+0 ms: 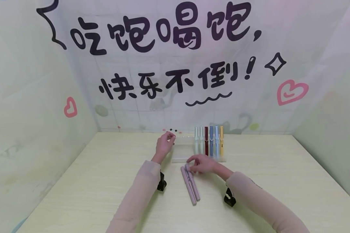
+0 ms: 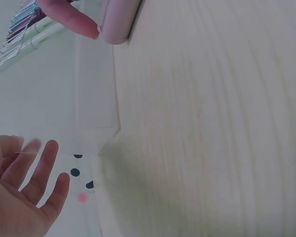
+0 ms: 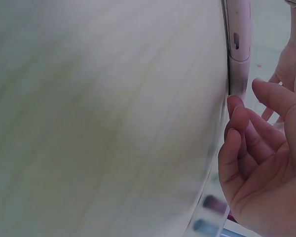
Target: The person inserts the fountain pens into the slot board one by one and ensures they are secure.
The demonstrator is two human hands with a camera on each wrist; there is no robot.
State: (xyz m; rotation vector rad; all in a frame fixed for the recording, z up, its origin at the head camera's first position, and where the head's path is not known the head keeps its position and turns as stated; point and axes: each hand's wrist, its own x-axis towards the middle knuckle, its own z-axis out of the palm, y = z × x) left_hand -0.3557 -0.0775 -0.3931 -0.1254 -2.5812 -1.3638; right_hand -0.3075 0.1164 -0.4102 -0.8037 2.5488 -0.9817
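Note:
A clear pen stand (image 1: 183,160) stands at the back of the table. My left hand (image 1: 165,143) pinches its left side edge between thumb and fingers; in the left wrist view the other fingers of that hand (image 2: 37,185) are spread. Two pinkish-lilac capped pens, a left pen (image 1: 188,186) and a right pen (image 1: 194,187), lie side by side in front of the stand. My right hand (image 1: 203,164) is at their far ends. In the right wrist view its thumb and fingertips (image 3: 235,102) are parted around the end of a lilac pen (image 3: 239,29).
Several capped pens stand in the stand's right part: pale green (image 1: 196,140), dark red (image 1: 206,142), blue (image 1: 211,142), light blue and yellow (image 1: 221,142). A printed cloth wall (image 1: 163,113) rises behind the table. Black wrist cameras (image 1: 161,182) hang beneath both sleeves.

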